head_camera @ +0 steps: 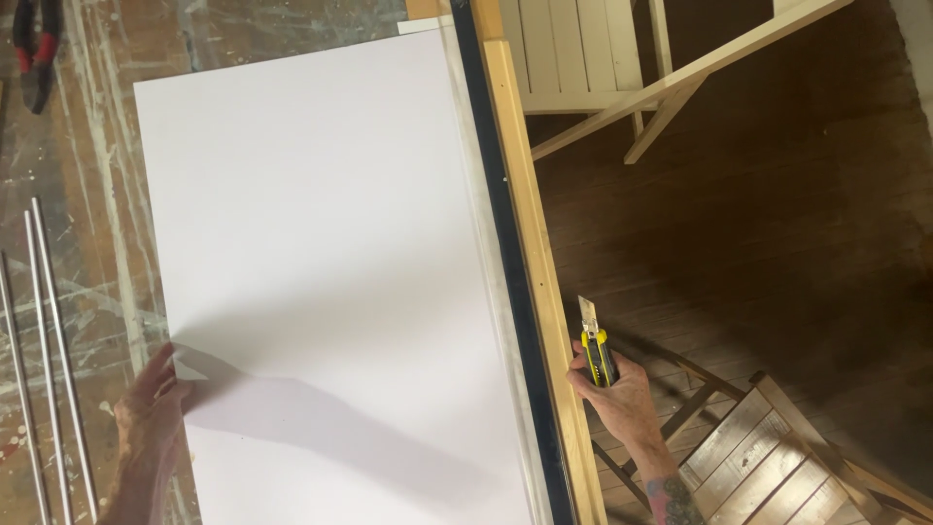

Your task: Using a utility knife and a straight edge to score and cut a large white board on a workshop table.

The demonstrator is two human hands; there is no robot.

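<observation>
We see only part of both arms: the left hand (pixel 151 413) enters from the bottom edge with its wrist cut off, and the right forearm leaves the frame low down, so nothing above it shows. The white board (pixel 321 262) runs out of view at the bottom, and its far end is partly lost behind the wooden strip (pixel 530 262) and the dark rail beside it. We cannot make out any cut line on the board; its face is plain, matte white, with the shadow of an arm across the lower part. It lies flat on the paint-spattered counter (pixel 87 194). Our left grip is open, fingers spread on the board's left edge. Our right hand (pixel 617 389), past the counter's edge over the dark floor, is closed around a yellow-and-black utility knife (pixel 595 345), blade out and pointing away. Thin metal rods (pixel 49 360) lie to the left.
</observation>
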